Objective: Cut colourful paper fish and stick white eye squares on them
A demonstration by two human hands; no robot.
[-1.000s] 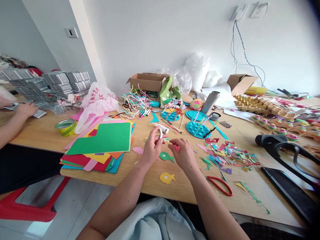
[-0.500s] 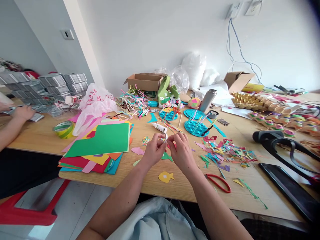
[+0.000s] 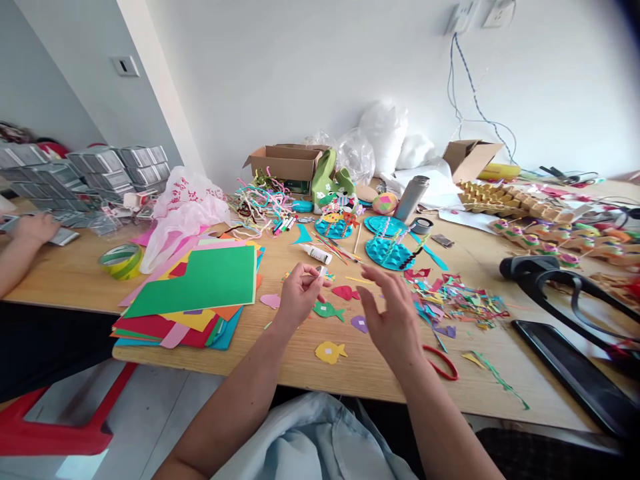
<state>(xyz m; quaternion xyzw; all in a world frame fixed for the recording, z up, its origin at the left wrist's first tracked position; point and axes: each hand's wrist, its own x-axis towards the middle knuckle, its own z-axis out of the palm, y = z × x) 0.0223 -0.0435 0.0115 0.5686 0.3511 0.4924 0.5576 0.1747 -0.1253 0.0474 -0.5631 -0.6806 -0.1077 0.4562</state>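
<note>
My left hand (image 3: 297, 297) hovers over the wooden table (image 3: 350, 363), its fingers pinched on a small white piece (image 3: 320, 271) I cannot name. My right hand (image 3: 393, 320) is open beside it, fingers spread, holding nothing. Between and below the hands lie paper fish cut-outs: a red one (image 3: 344, 292), a green one (image 3: 327, 310), a yellow one (image 3: 330, 351) and a purple scrap (image 3: 359, 324). A white glue bottle (image 3: 317, 253) lies just beyond my left hand. Red-handled scissors (image 3: 440, 361) lie to the right of my right hand.
A stack of coloured paper sheets, green on top (image 3: 197, 283), lies at the left, with a tape roll (image 3: 120, 260) and pink plastic bag (image 3: 183, 210). Paper scraps (image 3: 457, 303), blue discs (image 3: 390, 253), a flask (image 3: 415, 199) and cardboard boxes (image 3: 285, 163) stand farther back. Another person's hand (image 3: 33, 228) rests at far left.
My hands have come apart. The right hand let go of the red fish, which now lies on the table, and moved right with its fingers spread. The left hand stays pinched.
</note>
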